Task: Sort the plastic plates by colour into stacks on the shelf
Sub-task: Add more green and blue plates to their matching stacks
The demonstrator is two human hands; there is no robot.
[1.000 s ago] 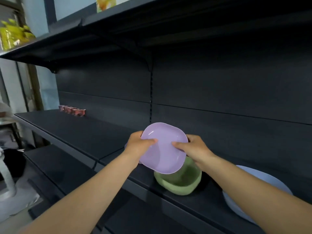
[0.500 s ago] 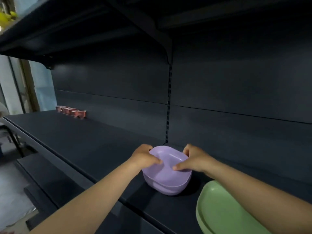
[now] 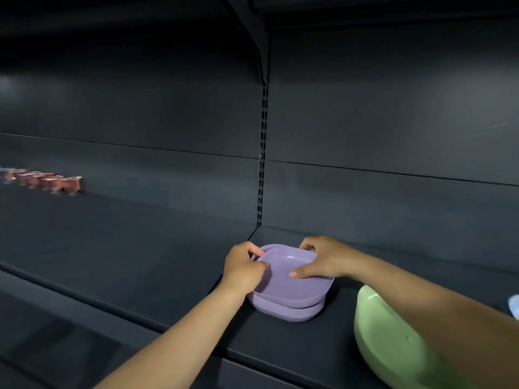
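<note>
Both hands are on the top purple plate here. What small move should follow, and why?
Probably let go and draw both hands back. The top purple plate already sits nested on the lower purple plate on the shelf, with the left hand and right hand gripping its rim.

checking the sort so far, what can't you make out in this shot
- Purple stack, head view: plate count unclear; both hands cover the far rims.
- Green plates, head view: right forearm and bottom edge hide most.
- Pale blue item: cut by right edge.
- Red cups: blurred, small.
</note>
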